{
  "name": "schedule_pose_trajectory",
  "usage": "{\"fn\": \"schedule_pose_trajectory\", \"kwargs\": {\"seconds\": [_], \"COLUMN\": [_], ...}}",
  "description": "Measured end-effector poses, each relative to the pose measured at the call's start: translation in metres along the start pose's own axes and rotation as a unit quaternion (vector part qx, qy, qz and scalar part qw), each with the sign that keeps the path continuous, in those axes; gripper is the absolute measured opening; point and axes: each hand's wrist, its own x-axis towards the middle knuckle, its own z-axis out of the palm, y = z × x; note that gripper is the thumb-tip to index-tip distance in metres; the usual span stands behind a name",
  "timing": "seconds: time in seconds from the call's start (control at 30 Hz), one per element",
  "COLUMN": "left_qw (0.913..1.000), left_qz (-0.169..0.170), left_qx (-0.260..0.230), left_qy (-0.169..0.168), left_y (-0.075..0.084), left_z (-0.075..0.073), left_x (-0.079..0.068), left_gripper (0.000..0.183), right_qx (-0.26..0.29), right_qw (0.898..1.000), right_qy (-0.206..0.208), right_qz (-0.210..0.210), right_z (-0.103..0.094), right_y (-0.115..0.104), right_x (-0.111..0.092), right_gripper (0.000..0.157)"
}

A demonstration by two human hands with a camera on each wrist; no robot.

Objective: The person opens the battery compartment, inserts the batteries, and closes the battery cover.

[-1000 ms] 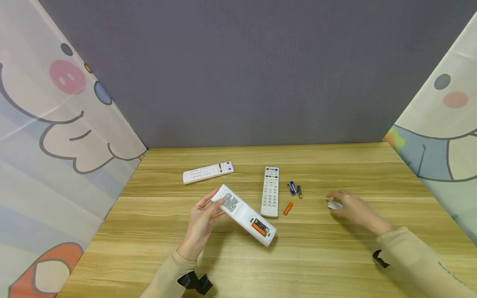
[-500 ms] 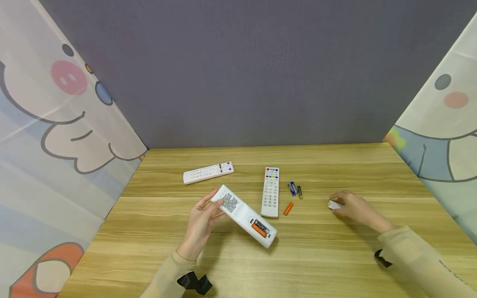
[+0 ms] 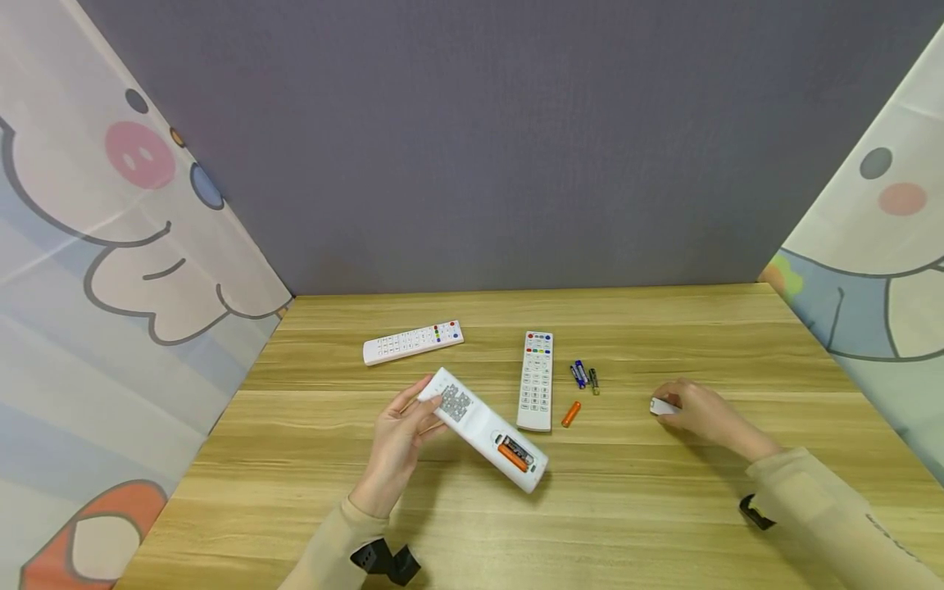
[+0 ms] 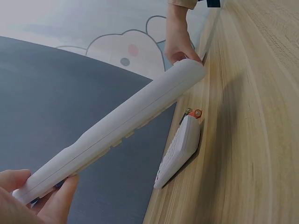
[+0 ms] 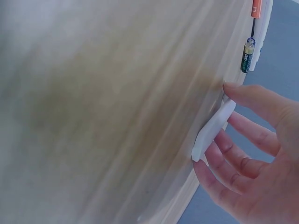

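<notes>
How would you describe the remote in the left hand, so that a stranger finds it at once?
On the wooden table, two white remotes lie with buttons facing up. Nearer the viewer, the left hand holds a third remote, raised off the table. Unlike those two, it shows its back, where an orange battery is exposed.

My left forearm (image 3: pixel 335 537) slants up and inward from below, and my left hand (image 3: pixel 398 430) is raised in a pinching grip, its thumb (image 3: pixel 426 410) on the upper side and the fingers underneath. Well apart, my right forearm (image 3: pixel 826 512) reaches in from the lower right, and my right hand (image 3: pixel 701 414) is lowered, back uppermost, its thumb (image 5: pixel 257 98) outstretched, its fingers (image 5: pixel 254 133) gently bent and slightly spread in a light hold.
</notes>
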Motion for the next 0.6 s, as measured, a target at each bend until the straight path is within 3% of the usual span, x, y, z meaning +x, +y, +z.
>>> {"fn": "schedule_pose_trajectory", "kwargs": {"seconds": [0.23,0.6], "left_qw": [0.9998,0.9999], "left_qz": [0.013,0.01], "left_qx": [-0.004,-0.001], "left_qy": [-0.017,-0.012], "left_y": [-0.001,-0.002], "left_z": [-0.002,-0.001], "left_x": [0.0,0.001], "left_gripper": [0.037,0.04], "right_qx": [-0.002,0.0], "right_qw": [1.0,0.998], "right_qy": [0.019,0.068], "right_qz": [0.002,-0.018], "right_z": [0.002,0.009], "right_y": [-0.003,-0.025], "right_x": [0.001,0.004], "right_gripper": [0.031,0.03]}}
